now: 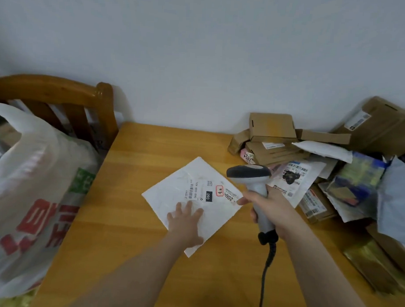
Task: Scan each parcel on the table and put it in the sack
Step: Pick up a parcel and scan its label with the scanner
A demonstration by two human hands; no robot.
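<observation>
We press the L hand flat, fingers straight, on the near corner of the white parcel, which lies on the bench w/ its label up. The R hand grips the scanner, fingers curled round the handle; scanner head hangs just right of the label. The sack stands left of the bench, on the L-hand side

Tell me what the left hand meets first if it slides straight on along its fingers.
The left hand would likely cross the label on the white parcel it rests on.
</observation>
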